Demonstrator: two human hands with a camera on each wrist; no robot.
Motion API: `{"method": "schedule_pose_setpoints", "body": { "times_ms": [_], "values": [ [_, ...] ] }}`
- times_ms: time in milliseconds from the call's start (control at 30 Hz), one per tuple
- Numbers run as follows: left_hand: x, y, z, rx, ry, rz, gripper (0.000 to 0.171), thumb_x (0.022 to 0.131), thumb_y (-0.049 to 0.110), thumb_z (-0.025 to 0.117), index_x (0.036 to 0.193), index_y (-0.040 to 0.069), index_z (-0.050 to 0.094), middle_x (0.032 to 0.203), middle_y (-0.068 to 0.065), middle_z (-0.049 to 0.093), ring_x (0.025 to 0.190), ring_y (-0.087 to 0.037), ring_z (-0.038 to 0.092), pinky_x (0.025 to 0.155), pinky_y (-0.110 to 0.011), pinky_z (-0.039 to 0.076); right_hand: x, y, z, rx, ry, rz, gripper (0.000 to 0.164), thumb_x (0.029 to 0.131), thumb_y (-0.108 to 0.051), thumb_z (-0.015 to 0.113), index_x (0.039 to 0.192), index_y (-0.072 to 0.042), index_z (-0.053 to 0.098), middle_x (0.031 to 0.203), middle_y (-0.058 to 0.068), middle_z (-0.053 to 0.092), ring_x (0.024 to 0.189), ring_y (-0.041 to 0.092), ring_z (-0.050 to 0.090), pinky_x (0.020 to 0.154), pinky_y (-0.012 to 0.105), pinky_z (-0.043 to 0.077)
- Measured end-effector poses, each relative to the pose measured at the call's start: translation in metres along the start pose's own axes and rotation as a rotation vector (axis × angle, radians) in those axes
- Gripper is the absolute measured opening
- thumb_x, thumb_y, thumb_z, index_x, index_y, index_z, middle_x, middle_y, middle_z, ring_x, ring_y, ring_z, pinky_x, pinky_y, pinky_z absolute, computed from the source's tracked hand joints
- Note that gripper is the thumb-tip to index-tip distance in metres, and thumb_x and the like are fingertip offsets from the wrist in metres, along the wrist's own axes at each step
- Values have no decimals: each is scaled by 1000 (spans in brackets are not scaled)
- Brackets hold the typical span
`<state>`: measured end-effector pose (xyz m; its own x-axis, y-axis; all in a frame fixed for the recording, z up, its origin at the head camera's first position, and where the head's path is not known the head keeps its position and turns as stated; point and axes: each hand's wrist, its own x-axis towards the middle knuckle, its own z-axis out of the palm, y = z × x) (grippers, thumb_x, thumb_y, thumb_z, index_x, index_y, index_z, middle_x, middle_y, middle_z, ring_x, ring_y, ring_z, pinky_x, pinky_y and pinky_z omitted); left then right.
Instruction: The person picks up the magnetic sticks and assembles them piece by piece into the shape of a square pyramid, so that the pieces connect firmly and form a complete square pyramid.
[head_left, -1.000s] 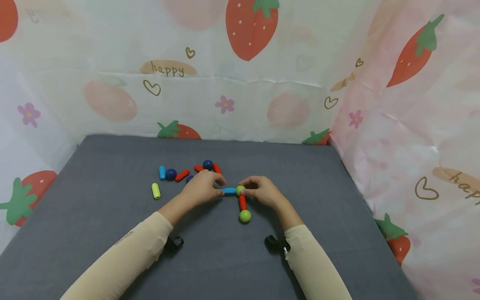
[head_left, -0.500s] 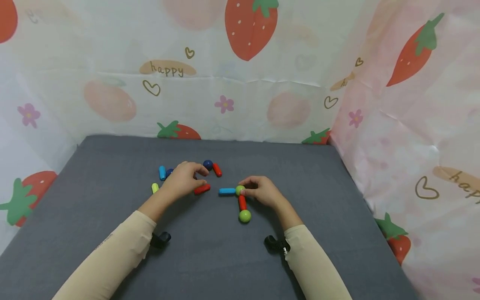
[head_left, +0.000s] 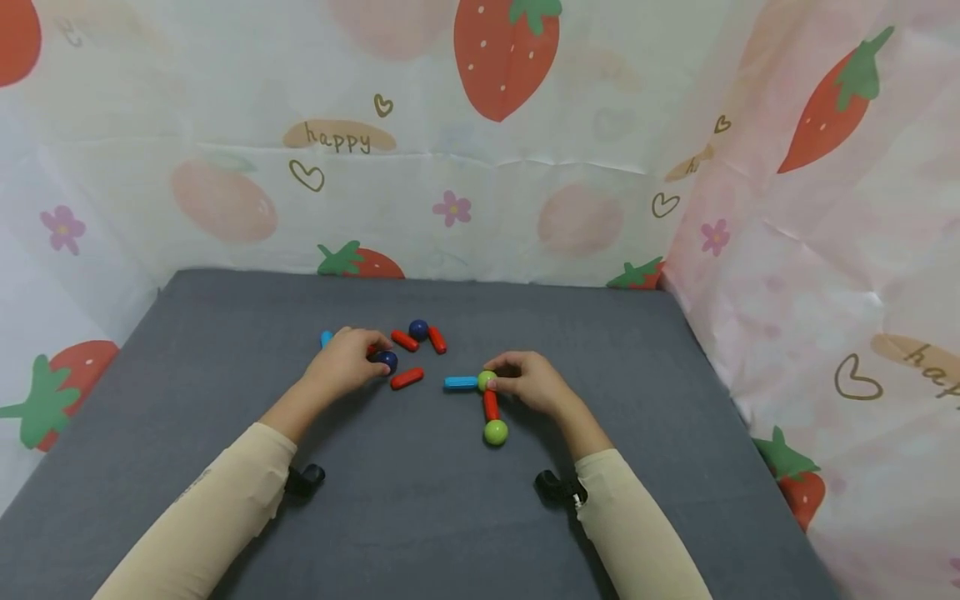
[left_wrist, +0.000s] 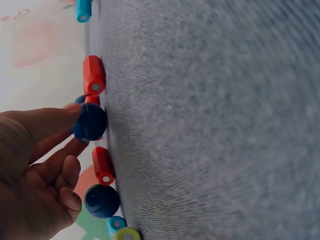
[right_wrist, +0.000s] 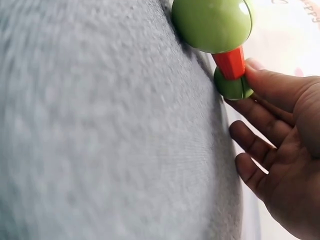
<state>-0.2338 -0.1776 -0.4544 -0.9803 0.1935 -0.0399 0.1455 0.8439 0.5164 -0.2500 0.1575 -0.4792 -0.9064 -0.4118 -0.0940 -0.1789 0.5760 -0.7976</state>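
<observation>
My left hand (head_left: 347, 362) pinches a dark blue ball (head_left: 386, 362) between thumb and fingers, low over the grey cloth; the left wrist view shows the same blue ball (left_wrist: 91, 122) close up. With its thumb and fingertips my right hand (head_left: 534, 383) holds a green ball (head_left: 486, 381). A light blue rod (head_left: 461, 383) joins that ball on its left. Toward me, a red rod (head_left: 491, 406) links it to a second green ball (head_left: 496, 432). Between the hands lies a loose red rod (head_left: 407, 378).
Behind the left hand are a red rod (head_left: 405, 340), another dark blue ball (head_left: 418, 330) and a slanted red rod (head_left: 437, 339). The left wrist view also shows a blue ball (left_wrist: 102, 201), a light blue rod end (left_wrist: 116, 223) and a yellow rod end (left_wrist: 127, 234).
My left hand has left the light blue rod, moved left and taken hold of a dark blue ball. A red rod now lies nearer the middle. The right hand stays at the green ball.
</observation>
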Motion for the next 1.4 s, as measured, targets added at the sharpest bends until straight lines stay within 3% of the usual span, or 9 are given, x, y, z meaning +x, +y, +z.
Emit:
{"method": "schedule_pose_setpoints", "body": {
  "times_ms": [333, 700, 1033, 1300, 1400],
  "values": [
    [6, -7, 6, -4, 9, 18, 34, 93, 20, 77, 124, 8, 71, 116, -12, 71, 109, -30, 63, 95, -51, 51, 0, 7, -9, -21, 8, 6, 25, 93, -28, 77, 117, -23, 76, 117, -4, 72, 108, 17, 63, 92, 38, 51],
    [6, -3, 5, 1, 10, 3, 35, 93, 20, 78, 125, 7, 71, 115, -13, 71, 110, -32, 62, 95, -51, 50, 0, 9, -11, -18, 11, 13, 25, 93, -28, 78, 117, -23, 76, 118, -3, 72, 109, 18, 63, 93, 39, 51],
    [4, -5, 7, -17, 29, 7, 34, 93, 23, 77, 124, 8, 71, 114, -12, 72, 106, -30, 64, 93, -50, 51, 1, 10, -11, -6, 4, 9, 26, 93, -27, 78, 118, -20, 76, 114, -2, 72, 99, 17, 62, 81, 33, 51],
    [-1, 7, 3, -67, 36, 9, 40, 93, 26, 78, 128, 9, 69, 123, -13, 71, 111, -30, 65, 92, -49, 53, -1, 9, -11, 17, 2, 9, 27, 93, -25, 77, 119, -19, 76, 116, -1, 73, 104, 17, 64, 85, 34, 52],
    [-2, 12, 3, -84, 31, 7, 41, 93, 27, 78, 130, 10, 69, 122, -12, 70, 105, -28, 63, 86, -44, 54, -1, 9, -11, 24, 5, 10, 26, 93, -25, 77, 119, -19, 76, 117, -2, 73, 105, 16, 65, 85, 35, 52]
  ]
}}
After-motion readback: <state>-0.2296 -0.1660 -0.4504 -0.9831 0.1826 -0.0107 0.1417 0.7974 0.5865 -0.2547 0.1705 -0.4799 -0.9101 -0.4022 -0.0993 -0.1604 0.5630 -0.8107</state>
